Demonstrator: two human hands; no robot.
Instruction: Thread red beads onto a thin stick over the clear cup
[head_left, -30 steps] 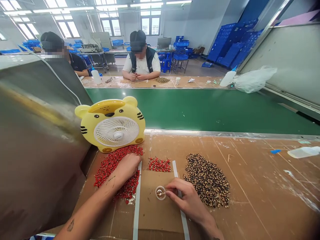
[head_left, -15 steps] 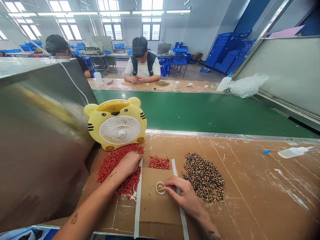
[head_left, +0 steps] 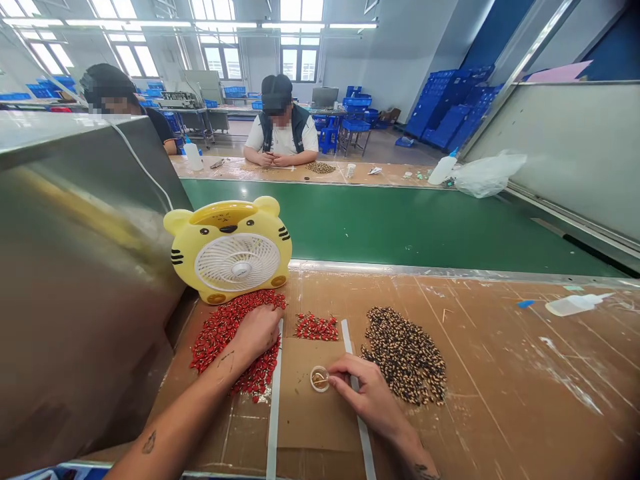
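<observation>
While working at the small clear cup (head_left: 320, 389) on a cardboard sheet (head_left: 310, 413), right hand (head_left: 367, 390) pinching a thin stick (head_left: 323, 378) inside the rim, left hand (head_left: 257, 331) spread over the heap of red beads (head_left: 220, 340), near a smaller red cluster (head_left: 316, 327) and a speckled brown bead heap (head_left: 404, 357).

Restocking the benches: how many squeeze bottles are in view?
3: a bottle lying on the near bench; a bottle and a bottle standing on the far bench. Others may be hidden.
</observation>
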